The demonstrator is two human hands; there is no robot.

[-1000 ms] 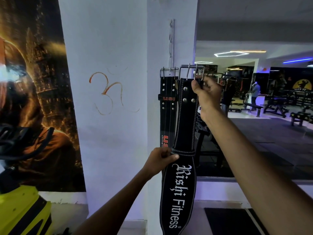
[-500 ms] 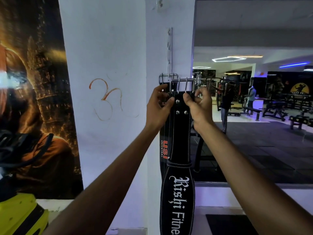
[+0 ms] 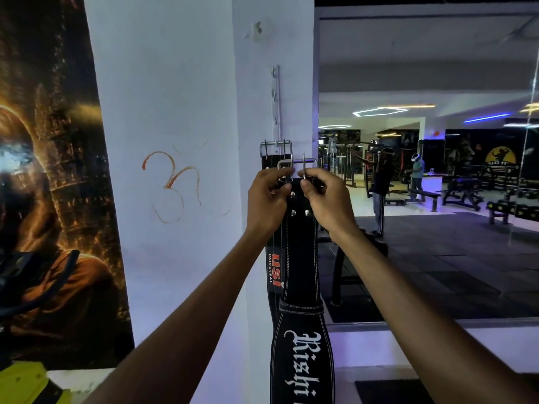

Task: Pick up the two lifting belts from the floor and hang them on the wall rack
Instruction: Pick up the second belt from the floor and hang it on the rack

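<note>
Head view shows both forearms reaching up to the black "Rishi Fitness" belt (image 3: 302,258), the left hand (image 3: 267,199) and right hand (image 3: 328,199) each with a closed grip pinching its top edge just under its steel buckle (image 3: 297,166). Behind this belt, touching it, the USI belt (image 3: 274,266) hangs by its own buckle from the wall rack (image 3: 275,103) on the white pillar (image 3: 256,83).

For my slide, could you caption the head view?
Both hands hold a black belt's buckle below the wall rack.
</note>
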